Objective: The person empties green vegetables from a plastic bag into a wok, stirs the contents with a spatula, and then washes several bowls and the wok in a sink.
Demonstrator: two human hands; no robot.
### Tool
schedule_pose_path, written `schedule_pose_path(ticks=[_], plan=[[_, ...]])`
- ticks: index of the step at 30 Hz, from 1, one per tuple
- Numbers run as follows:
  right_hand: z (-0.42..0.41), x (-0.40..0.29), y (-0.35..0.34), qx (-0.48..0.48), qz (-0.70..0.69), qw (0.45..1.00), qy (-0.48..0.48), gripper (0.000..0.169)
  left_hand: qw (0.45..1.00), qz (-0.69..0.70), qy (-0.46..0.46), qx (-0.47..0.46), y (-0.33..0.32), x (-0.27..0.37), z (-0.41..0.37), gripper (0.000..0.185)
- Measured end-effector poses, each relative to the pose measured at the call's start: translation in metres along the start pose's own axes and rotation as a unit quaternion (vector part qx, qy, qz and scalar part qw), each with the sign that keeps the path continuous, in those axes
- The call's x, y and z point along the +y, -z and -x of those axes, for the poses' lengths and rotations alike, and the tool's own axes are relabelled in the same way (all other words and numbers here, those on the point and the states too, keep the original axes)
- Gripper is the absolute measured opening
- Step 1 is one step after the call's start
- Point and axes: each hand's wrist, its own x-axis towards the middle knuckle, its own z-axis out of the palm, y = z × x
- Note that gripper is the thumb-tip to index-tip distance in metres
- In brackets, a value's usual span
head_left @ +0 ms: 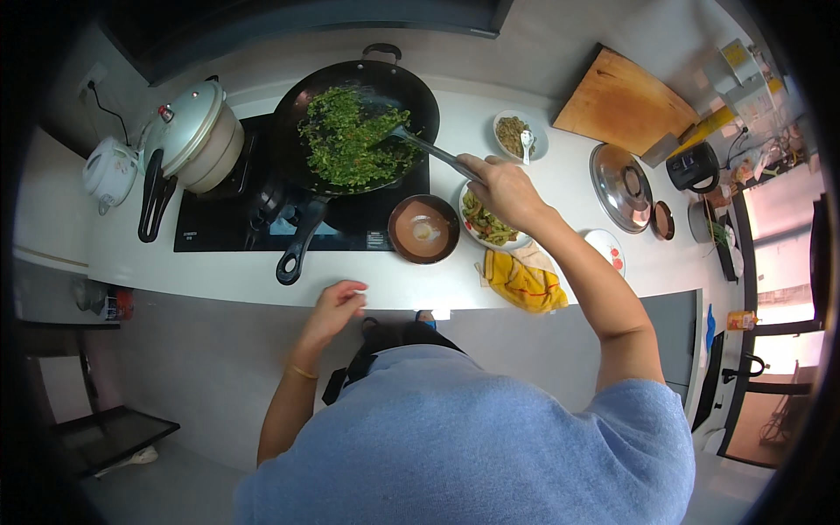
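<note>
My right hand (pixel 504 190) grips the long handle of a spatula (pixel 436 152), whose head is partly buried in chopped greens (pixel 354 141). The greens lie spread over the bottom of a dark wok (pixel 423 98) on the black cooktop (pixel 216 226). Toward me, the wok's black handle (pixel 302 243) reaches past the cooktop edge. My left hand (pixel 339 308) hovers by the counter's front edge, right of that handle and apart from it, fingers loosely curled around nothing. A brown bowl (pixel 400 246) with a little residue sits at the cooktop's right edge. Under my right hand is a plate of cooked food (pixel 485 223).
A pressure cooker (pixel 210 144) stands at left. A yellow cloth (pixel 525 279) lies at the counter's front edge. Farther right are a bowl of minced food (pixel 508 134) with a white spoon, a pan lid (pixel 617 190) and a leaning cutting board (pixel 623 98).
</note>
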Motion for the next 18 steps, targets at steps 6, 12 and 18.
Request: schedule_pose_path(ticks=[6,12,18], plan=[[-0.003,0.021,-0.019,0.021,-0.098,0.995,0.000,0.053,0.975,0.200,0.090,-0.030,-0.048,0.013,-0.046,0.048],[0.017,0.040,-0.013,0.093,-0.294,0.949,-0.065,0.047,0.916,0.384,0.116,-0.005,-0.076,0.013,-0.080,0.063],[0.097,0.088,-0.048,0.182,-0.380,0.889,-0.181,0.024,0.875,0.471,0.113,0.008,-0.087,-0.003,-0.105,0.052]])
